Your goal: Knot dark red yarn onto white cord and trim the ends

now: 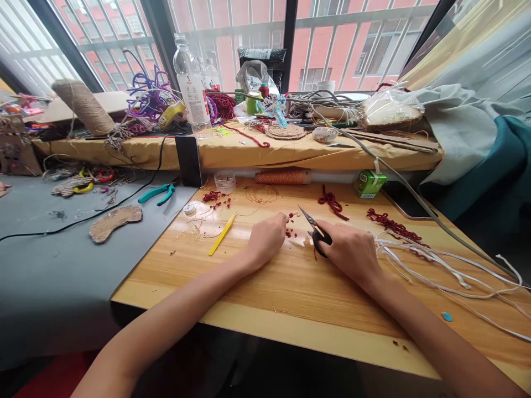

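Black-handled scissors (318,236) are gripped in my right hand (350,249), their pointed blades aimed up and left above the wooden table (257,287). To their left, my left hand (267,239) has its fingers pressed together, with a tiny dark red piece (291,214) at or just beyond the fingertips; whether it is pinched is too small to tell. Small dark red bits (289,233) lie between the two hands. The blades do not touch my left hand.
Yellow tweezers (223,234), a clear round container (225,181) and red clippings lie left. Red cord (332,202), white cords (440,268), a green box (369,183) and a phone (406,200) are right. Teal pliers (157,193) rest on the grey surface. A cluttered shelf (232,152) stands behind.
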A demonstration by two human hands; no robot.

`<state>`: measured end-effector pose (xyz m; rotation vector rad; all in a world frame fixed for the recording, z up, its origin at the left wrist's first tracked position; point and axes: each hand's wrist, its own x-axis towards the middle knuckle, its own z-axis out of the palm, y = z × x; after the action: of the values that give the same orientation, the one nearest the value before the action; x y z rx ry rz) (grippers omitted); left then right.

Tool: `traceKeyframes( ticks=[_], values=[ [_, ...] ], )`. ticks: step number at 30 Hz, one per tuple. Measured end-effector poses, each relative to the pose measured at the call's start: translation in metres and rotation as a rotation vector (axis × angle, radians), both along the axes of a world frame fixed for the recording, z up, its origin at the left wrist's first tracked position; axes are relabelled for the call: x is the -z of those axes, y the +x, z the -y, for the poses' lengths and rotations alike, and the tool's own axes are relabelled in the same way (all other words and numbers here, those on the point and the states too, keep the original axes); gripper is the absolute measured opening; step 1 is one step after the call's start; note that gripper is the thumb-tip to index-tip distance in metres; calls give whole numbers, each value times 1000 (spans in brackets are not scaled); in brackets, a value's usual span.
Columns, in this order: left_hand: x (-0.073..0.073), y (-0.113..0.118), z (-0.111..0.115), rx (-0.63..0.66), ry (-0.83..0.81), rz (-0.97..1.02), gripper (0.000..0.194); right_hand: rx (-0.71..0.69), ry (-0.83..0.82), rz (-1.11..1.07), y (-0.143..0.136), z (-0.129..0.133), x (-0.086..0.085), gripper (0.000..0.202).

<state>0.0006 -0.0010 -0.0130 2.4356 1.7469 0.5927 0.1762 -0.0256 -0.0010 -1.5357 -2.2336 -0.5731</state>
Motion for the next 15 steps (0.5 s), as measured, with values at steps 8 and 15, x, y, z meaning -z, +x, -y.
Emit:
traceKeyframes(
  ticks=[8, 15],
  values=[
    [-6, -1, -3, -71, -110, 261, 36, -7, -50, -102, -2, -1, 1, 33],
    [-6, 0, -9, -105, -112, 457, 22, 40, -84, -60, -3, 0, 1, 37]
  ],
)
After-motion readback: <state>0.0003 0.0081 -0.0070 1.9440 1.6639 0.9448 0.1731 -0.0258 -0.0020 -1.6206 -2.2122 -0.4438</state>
